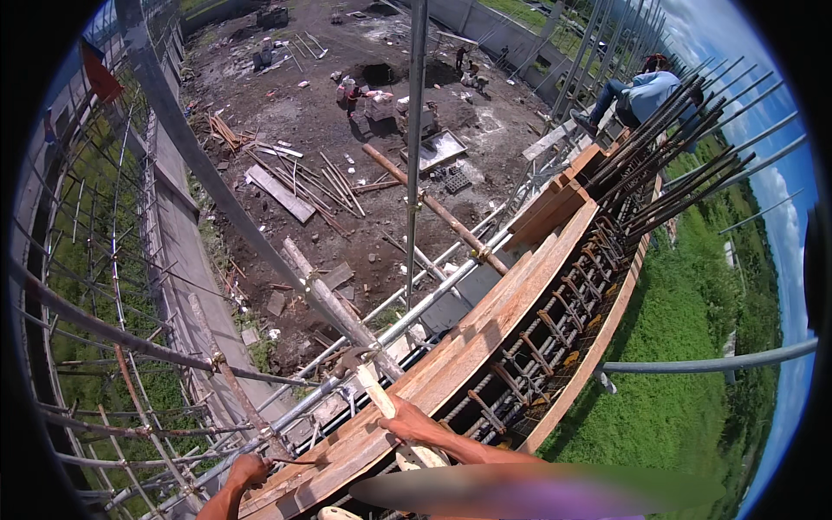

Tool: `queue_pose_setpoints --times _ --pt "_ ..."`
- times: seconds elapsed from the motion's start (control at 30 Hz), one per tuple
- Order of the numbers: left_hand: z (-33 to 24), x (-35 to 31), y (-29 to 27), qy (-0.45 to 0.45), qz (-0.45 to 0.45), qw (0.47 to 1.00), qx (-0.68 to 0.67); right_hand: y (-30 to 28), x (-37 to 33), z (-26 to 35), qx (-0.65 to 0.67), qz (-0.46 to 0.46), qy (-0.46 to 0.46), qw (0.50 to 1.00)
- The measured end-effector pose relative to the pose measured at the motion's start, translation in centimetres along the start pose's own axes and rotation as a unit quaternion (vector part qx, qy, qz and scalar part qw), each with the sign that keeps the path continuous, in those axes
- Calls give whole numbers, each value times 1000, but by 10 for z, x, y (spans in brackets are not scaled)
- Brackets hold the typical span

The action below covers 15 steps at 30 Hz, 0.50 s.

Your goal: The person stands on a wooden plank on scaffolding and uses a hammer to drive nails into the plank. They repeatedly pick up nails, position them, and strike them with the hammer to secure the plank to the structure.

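- Head view, the step in hand: the work sits at the near end of the long timber boards (459,347) that edge the steel rebar cage (537,334). A pale wooden-handled tool (379,394), probably a hammer, is above the boards at the lower middle, with a thin dark rod (296,462) lower down to its left.
- Head view, doing it well: I would brace the rod firmly against the timber, use short controlled strokes, and have the left fingers well clear of the tool's path. The scaffold pipes (400,325) run close alongside, so a wide swing could knock them. With the ground far below, a secure hold on both items matters.
- Head view, right grip: the right hand (412,425) is wrapped around the wooden handle, with little gap; the upper end of the tool points away from the person.
- Head view, left grip: the left hand (250,471) is curled narrow around the rod's near end, beside the boards. Whether the rod's far tip touches wood, I cannot tell.
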<state>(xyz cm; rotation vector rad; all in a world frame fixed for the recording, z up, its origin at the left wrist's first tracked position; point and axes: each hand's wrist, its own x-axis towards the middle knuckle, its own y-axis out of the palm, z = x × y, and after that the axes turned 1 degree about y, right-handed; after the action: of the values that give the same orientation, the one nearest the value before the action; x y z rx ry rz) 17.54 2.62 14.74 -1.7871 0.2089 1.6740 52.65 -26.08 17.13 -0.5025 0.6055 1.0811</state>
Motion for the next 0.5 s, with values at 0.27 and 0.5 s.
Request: queue_pose_setpoints --times 0.27,0.5 --pt "1 -57 74 -70 -10 870 -487 13 -3 10 16 64 3 998" --pt "17 -49 52 -15 -211 949 -234 25 -1 15 -33 69 15 997"
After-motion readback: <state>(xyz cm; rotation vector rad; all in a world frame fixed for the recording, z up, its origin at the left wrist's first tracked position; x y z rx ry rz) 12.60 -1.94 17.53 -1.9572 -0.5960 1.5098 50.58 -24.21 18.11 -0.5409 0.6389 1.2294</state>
